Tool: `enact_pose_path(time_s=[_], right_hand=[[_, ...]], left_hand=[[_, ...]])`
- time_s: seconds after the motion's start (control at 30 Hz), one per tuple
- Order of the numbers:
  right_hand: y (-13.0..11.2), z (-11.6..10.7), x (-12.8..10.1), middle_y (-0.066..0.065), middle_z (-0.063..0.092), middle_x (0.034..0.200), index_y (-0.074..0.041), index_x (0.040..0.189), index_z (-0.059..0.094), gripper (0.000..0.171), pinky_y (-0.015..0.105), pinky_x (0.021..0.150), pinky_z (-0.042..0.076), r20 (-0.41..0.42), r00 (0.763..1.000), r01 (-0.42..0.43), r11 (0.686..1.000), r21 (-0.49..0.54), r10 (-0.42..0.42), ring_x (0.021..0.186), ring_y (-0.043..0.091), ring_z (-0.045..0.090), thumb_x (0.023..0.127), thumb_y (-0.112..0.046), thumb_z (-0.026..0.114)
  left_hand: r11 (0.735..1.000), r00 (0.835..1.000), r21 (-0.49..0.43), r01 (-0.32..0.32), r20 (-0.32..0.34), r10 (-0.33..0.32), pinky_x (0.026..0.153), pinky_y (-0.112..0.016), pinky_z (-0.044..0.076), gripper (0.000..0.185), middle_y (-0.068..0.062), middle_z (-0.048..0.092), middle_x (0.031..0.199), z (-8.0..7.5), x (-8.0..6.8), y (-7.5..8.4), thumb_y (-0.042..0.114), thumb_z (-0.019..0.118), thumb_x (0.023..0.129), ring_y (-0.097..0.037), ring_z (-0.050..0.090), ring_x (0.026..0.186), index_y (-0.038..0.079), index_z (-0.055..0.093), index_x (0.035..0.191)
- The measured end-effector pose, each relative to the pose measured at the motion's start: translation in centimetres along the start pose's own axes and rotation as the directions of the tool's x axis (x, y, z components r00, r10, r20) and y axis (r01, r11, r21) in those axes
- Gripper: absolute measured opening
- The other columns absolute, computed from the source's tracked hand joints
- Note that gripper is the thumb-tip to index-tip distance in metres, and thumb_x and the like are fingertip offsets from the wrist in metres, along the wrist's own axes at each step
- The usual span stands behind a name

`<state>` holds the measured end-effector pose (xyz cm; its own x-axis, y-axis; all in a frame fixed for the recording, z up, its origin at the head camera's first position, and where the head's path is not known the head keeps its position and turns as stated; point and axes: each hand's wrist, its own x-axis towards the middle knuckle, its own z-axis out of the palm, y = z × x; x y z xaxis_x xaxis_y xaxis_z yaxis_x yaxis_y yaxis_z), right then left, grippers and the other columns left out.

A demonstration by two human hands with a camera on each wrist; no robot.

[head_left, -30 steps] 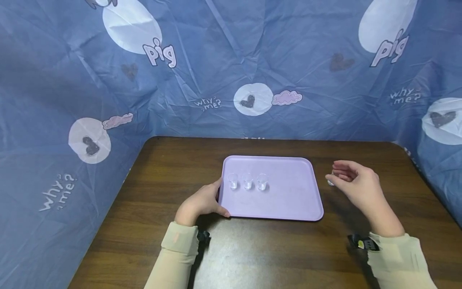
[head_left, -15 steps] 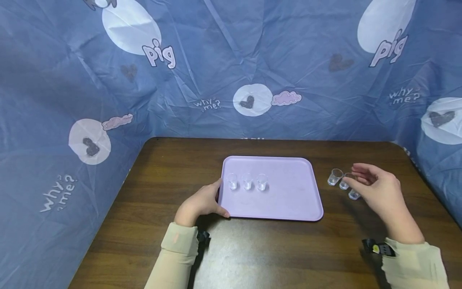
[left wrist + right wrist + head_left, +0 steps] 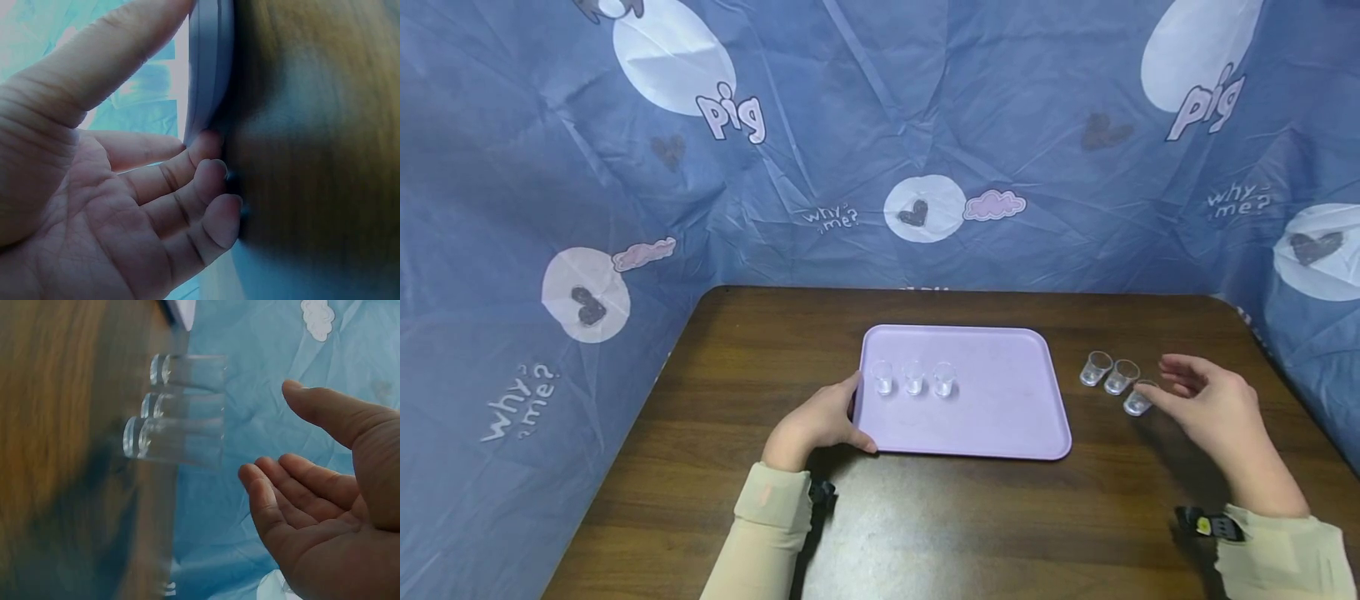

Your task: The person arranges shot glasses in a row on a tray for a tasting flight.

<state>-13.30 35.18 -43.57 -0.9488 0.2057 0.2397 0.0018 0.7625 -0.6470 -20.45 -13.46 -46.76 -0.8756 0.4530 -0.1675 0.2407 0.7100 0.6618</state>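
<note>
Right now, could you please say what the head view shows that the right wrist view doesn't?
Only the head view shows the left hand, plus three glasses standing on the purple tray. Only the right wrist view shows the palm of the right hand. Both share that hand, the other three glasses on the table, the blue cloth and a corner of the tray.

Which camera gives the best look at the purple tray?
The head view: it shows nearly the whole tray from above, with three glasses on it. The left wrist view shows only a stretch of its edge up close; the right wrist view catches just a small piece at the top.
</note>
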Motion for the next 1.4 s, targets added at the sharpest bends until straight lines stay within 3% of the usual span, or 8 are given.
enact_pose_path(time_s=[0.13,0.2,0.4,0.53,0.9,1.17,1.4], right_hand=[[0.7,0.1,-0.1,0.03,0.068,0.11,0.01,0.123,0.063,0.063,0.011,0.063,0.042,0.044,0.999,0.003,0.996,-0.084,0.001,0.093,0.036,0.07,0.083,-0.032,0.087],[1.2,0.2,0.0,0.029,0.069,0.108,0.011,0.121,0.064,0.063,0.019,0.065,0.046,0.063,0.998,0.007,0.993,-0.114,0.0,0.095,0.045,0.068,0.082,-0.033,0.087],[2.0,0.5,0.2,0.029,0.07,0.103,0.015,0.117,0.063,0.063,0.051,0.074,0.05,0.121,0.992,-0.016,0.99,-0.142,0.033,0.095,0.046,0.067,0.083,-0.032,0.086],[2.2,0.5,0.2,0.03,0.07,0.102,0.018,0.116,0.062,0.063,0.057,0.077,0.05,0.157,0.986,-0.04,0.99,-0.132,0.061,0.095,0.047,0.067,0.084,-0.031,0.086],[2.8,0.7,0.8,0.021,0.072,0.091,0.017,0.109,0.064,0.057,0.045,0.069,0.048,0.22,0.968,-0.085,0.983,-0.165,0.121,0.084,0.035,0.067,0.084,-0.03,0.085],[3.0,1.2,0.7,0.015,0.071,0.086,0.014,0.104,0.067,0.048,0.038,0.064,0.046,0.19,0.978,-0.062,0.986,-0.156,0.091,0.076,0.024,0.065,0.083,-0.025,0.085],[3.2,1.4,0.7,0.012,0.071,0.083,0.013,0.102,0.068,0.045,0.038,0.064,0.045,0.182,0.981,-0.035,0.988,-0.149,0.062,0.074,0.021,0.064,0.084,-0.025,0.085]], left_hand=[[1.0,1.0,-0.006,-0.001,0.001,0.001,0.097,-0.045,0.046,0.114,-0.014,0.064,0.126,-0.1,-0.1,0.0,0.018,0.102,0.059,-0.027,0.059,0.11,0.004,0.038,0.154],[1.0,1.0,-0.006,0.003,0.004,-0.003,0.097,-0.045,0.046,0.113,-0.014,0.063,0.127,-0.1,-0.1,0.0,0.018,0.102,0.059,-0.027,0.059,0.11,0.004,0.039,0.153],[1.0,1.0,0.002,0.008,0.004,-0.008,0.097,-0.045,0.046,0.112,-0.015,0.063,0.126,-0.1,0.0,0.0,0.019,0.101,0.06,-0.027,0.059,0.11,0.003,0.039,0.152],[1.0,1.0,0.003,0.004,0.002,-0.004,0.098,-0.045,0.046,0.113,-0.016,0.063,0.126,-0.1,0.1,0.1,0.019,0.102,0.059,-0.027,0.059,0.111,0.003,0.039,0.152],[1.0,1.0,0.004,0.006,0.005,-0.006,0.097,-0.045,0.046,0.113,-0.015,0.064,0.125,0.0,0.0,0.0,0.02,0.102,0.059,-0.027,0.059,0.11,0.003,0.04,0.152],[1.0,1.0,0.0,0.008,0.007,-0.008,0.098,-0.045,0.045,0.114,-0.015,0.063,0.127,0.0,0.1,-0.1,0.02,0.102,0.06,-0.027,0.059,0.111,0.003,0.038,0.153],[1.0,1.0,0.0,0.007,0.0,-0.007,0.098,-0.045,0.045,0.113,-0.015,0.063,0.126,0.1,0.2,0.0,0.019,0.102,0.059,-0.027,0.059,0.112,0.003,0.04,0.152]])
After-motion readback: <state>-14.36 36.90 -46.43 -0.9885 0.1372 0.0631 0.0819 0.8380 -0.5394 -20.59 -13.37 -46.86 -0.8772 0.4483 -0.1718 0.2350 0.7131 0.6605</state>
